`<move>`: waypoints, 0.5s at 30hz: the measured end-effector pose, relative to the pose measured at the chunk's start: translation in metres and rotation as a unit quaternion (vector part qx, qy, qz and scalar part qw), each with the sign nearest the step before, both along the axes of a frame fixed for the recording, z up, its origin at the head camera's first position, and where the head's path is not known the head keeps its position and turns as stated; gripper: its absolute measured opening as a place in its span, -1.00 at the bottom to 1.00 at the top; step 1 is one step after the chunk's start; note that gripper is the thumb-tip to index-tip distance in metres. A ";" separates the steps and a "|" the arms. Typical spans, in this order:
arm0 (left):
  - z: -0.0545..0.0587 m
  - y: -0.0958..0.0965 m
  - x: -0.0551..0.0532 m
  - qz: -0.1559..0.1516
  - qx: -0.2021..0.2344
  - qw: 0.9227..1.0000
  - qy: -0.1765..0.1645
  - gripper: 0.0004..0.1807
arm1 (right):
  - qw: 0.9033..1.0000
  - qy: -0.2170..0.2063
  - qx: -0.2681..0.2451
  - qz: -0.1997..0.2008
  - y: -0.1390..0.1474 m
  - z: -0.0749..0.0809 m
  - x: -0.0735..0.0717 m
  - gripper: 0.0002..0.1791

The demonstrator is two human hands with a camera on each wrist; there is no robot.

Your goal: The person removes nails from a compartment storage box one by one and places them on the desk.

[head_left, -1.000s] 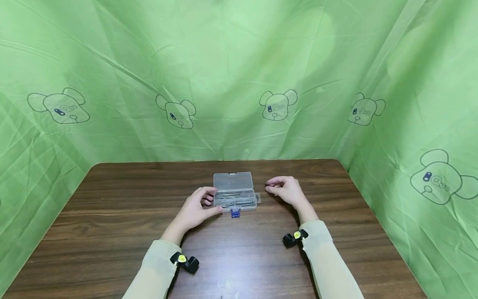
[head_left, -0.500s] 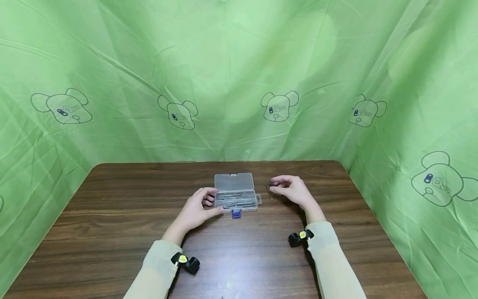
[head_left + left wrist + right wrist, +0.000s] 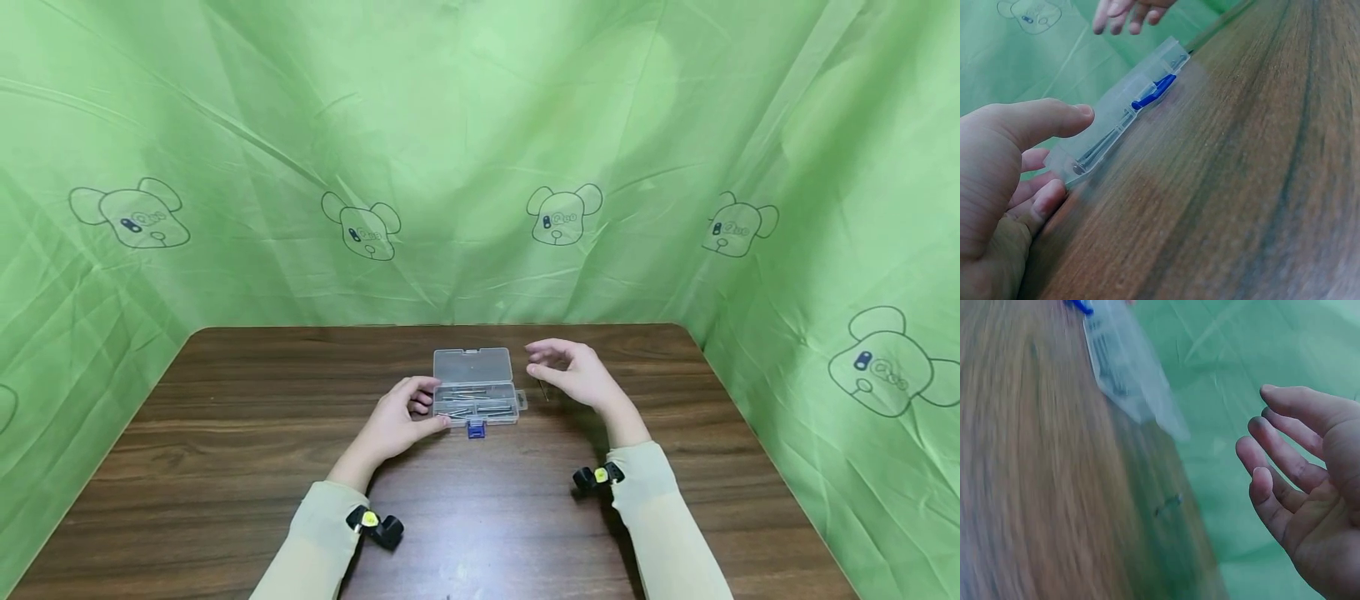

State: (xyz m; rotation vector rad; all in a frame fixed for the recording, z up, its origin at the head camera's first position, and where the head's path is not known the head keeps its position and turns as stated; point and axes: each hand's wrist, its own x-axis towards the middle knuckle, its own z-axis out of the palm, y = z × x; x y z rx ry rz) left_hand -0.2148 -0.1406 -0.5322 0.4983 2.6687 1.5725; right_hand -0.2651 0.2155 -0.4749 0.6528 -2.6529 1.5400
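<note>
A clear plastic compartment box [image 3: 476,408] stands on the table with its lid [image 3: 472,366] laid back and its blue latch [image 3: 476,430] hanging at the front. Several nails [image 3: 467,394] lie in its compartments. My left hand [image 3: 397,421] holds the box's left end, thumb at the front corner and fingers at the back. A single thin nail [image 3: 1169,504] lies on the wood right of the box, partly covered by my right hand [image 3: 570,371] in the head view. That hand hovers above it, fingers spread and slightly bent, with nothing between them in the right wrist view.
The dark wooden table [image 3: 247,433] reaches back to a green curtain [image 3: 457,150] printed with animal heads. A clear hanging tab [image 3: 522,400] sticks out from the box's right side. Each sleeve carries a small black wrist camera [image 3: 386,531].
My right hand, low beside the box with fingertips together earlier, shifted right and uncovered the nail, then lifted and moved back left with fingers apart. My left hand stays at the box.
</note>
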 end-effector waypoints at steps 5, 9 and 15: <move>0.001 0.000 0.000 0.000 0.004 1.000 0.001 -0.27 | 0.999 0.009 -0.007 0.039 -0.024 0.009 0.006 -0.58; 0.000 -0.001 0.000 0.000 0.005 1.000 0.001 -0.28 | 0.998 0.012 0.004 0.061 -0.043 0.009 0.004 -0.60; -0.001 -0.001 -0.001 -0.001 0.010 1.000 -0.001 -0.28 | 0.996 0.011 0.043 0.079 -0.066 0.006 -0.003 -0.65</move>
